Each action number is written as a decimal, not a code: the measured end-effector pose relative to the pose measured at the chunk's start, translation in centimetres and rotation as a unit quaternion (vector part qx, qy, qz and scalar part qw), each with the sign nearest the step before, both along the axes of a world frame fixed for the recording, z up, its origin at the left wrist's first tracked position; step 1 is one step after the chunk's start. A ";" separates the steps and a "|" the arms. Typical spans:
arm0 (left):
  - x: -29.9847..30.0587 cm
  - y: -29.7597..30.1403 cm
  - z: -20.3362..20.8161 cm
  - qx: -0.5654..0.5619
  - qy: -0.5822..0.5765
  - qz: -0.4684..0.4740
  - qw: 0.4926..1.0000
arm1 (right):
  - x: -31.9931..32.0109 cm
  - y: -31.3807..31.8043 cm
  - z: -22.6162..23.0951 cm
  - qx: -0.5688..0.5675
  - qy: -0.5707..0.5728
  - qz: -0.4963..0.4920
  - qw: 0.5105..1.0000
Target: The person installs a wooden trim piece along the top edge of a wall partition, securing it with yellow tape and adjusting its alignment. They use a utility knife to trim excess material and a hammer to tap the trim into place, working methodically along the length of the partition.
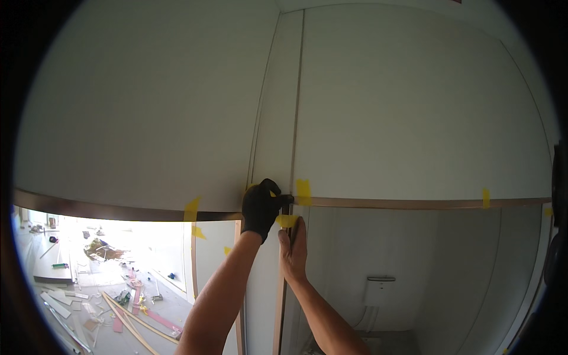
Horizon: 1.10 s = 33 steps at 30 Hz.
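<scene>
My left hand (260, 210) wears a black glove and is raised to the corner where two doorway trims meet. Its thumb and fingertips are bent together there; what sits between them is too small to make out. Just below on the right, my bare right hand (294, 251) grips the upper end of a brown vertical trim strip (278, 319), thumb on one side and fingers on the other. A piece of yellow tape (287, 221) lies across the strip's top, between both hands. Another yellow tape (303, 192) sticks to the wall panel, over the brown horizontal trim (402, 204).
Large pale wall panels (414, 106) rise above the trims. At left, a darker trim (106, 211) tops an opening; beyond it, offcuts and long strips (127, 322) litter the floor. A narrow white fixture (380, 279) hangs in the room at right.
</scene>
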<state>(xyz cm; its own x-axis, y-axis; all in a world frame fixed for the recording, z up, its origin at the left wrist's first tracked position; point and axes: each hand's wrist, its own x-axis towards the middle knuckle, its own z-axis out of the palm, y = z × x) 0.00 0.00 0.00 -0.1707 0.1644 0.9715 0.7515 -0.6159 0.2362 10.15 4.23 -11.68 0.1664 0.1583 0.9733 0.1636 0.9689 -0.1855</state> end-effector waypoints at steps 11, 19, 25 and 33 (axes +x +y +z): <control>-0.3 1.0 -3.9 0.025 0.048 -0.066 0.996 | 0.2 -1.4 -0.9 0.103 0.026 -0.173 0.979; 0.1 -0.9 -6.3 -0.021 -0.022 -0.052 0.998 | 0.4 -1.5 -1.2 0.046 -0.019 -0.149 0.988; 0.2 -0.3 -6.0 0.001 -0.015 -0.083 0.996 | 0.6 -1.0 -1.7 0.067 -0.017 -0.147 0.987; 0.1 -0.4 -5.5 -0.023 -0.009 -0.118 0.993 | 0.7 -1.6 -1.6 0.087 -0.008 -0.189 0.978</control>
<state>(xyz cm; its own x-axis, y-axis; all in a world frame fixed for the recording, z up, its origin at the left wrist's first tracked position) 0.05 -0.44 -5.47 -0.1401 0.2459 0.9591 0.5821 -0.7631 0.2807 10.82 2.68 -13.29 0.1651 -0.0806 0.9830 0.5186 0.8548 -0.0170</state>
